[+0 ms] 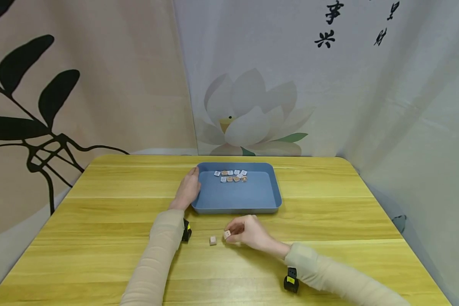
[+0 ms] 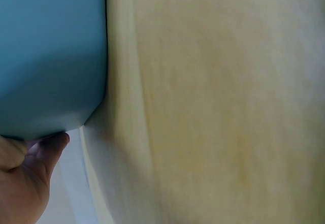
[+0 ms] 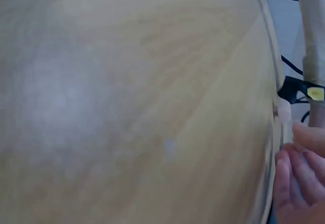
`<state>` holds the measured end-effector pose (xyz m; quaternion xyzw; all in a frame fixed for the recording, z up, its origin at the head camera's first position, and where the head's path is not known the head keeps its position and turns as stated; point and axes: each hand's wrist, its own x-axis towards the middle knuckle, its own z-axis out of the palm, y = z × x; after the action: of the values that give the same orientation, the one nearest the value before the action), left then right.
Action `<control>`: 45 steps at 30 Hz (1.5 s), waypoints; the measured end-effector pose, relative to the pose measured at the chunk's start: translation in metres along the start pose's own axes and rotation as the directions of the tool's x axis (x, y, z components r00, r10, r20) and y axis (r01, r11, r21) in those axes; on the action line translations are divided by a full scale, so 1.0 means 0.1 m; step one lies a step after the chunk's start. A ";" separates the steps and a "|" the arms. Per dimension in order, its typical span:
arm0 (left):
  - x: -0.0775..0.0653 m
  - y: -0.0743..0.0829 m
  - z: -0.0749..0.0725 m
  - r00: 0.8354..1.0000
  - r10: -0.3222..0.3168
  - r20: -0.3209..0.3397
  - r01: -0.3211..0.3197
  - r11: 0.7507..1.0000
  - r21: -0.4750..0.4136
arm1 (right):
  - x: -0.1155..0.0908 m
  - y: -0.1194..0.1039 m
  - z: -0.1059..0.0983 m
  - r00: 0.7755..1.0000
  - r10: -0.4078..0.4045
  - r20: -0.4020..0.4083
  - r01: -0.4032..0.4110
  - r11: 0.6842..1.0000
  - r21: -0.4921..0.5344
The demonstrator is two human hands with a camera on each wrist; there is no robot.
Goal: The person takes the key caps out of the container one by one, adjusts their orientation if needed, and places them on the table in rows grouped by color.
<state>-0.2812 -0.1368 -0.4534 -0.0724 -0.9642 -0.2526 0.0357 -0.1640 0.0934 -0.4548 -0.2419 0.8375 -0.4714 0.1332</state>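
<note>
My left hand point(image 1: 187, 189) grips the left side of a shallow blue-grey tray point(image 1: 248, 197) near its far corner. In the left wrist view the thumb and a bent finger of that hand point(image 2: 25, 183) lie against the tray's wall point(image 2: 51, 97); the other fingers are mostly hidden. Between thumb and fingers, my right hand point(image 1: 250, 233) pinches a small pale cube point(image 1: 227, 234) with marks on its face, in front of the tray. Just left of it, another small cube point(image 1: 213, 241) lies on the table.
Several small white and tan marked cubes point(image 1: 230, 179) form two uneven rows at the tray's far side. The wooden table point(image 1: 99, 238) extends around the tray. A printed curtain point(image 1: 137, 85) hangs behind the table's far edge.
</note>
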 end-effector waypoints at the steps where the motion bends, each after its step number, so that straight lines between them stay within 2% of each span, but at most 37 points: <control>1: 0.00 0.00 0.00 1.000 -0.001 0.000 0.001 1.000 -0.001 | 0.00 -0.01 0.01 1.000 0.004 0.009 -0.003 1.000 -0.028; 7: 0.00 0.00 0.00 1.000 -0.009 0.000 0.009 1.000 -0.001 | 0.01 -0.03 0.07 1.000 0.008 0.009 -0.007 0.992 -0.127; 13: 0.01 -0.01 0.01 1.000 -0.011 0.002 0.011 1.000 -0.007 | 0.03 -0.04 0.11 1.000 -0.008 -0.008 0.006 0.986 -0.168; 17: 0.01 -0.01 0.00 1.000 -0.019 0.007 0.019 1.000 -0.014 | 0.04 -0.04 0.12 1.000 -0.009 -0.016 0.006 0.985 -0.174; 23: 0.00 -0.03 0.02 1.000 0.003 -0.010 -0.003 1.000 0.001 | 0.04 -0.03 0.12 1.000 -0.008 -0.015 0.006 0.986 -0.166; 29: 0.00 -0.04 0.02 1.000 0.008 -0.019 -0.008 1.000 -0.006 | 0.04 -0.03 0.07 0.999 -0.022 0.026 0.026 0.988 -0.155; 35: 0.00 -0.02 0.02 1.000 0.007 -0.011 -0.007 1.000 -0.018 | 0.12 -0.17 -0.20 0.988 -0.090 0.129 0.115 0.972 -0.205; 40: -0.01 -0.02 0.01 1.000 0.006 -0.018 -0.006 1.000 -0.016 | 0.38 -0.24 -0.59 0.978 -0.154 0.140 0.184 0.953 -0.239; 43: -0.01 -0.02 0.01 1.000 -0.004 -0.015 0.004 1.000 -0.016 | 0.60 -0.19 -0.82 0.990 -0.116 0.082 0.132 0.963 -0.235; 45: -0.01 -0.02 0.01 1.000 -0.002 -0.015 0.002 1.000 -0.011 | 0.74 -0.11 -0.95 0.998 -0.063 0.022 0.066 0.978 -0.200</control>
<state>-0.2802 -0.1382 -0.4554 -0.0699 -0.9626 -0.2585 0.0422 -0.2668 0.1183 -0.3952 -0.2848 0.8715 -0.3866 0.0995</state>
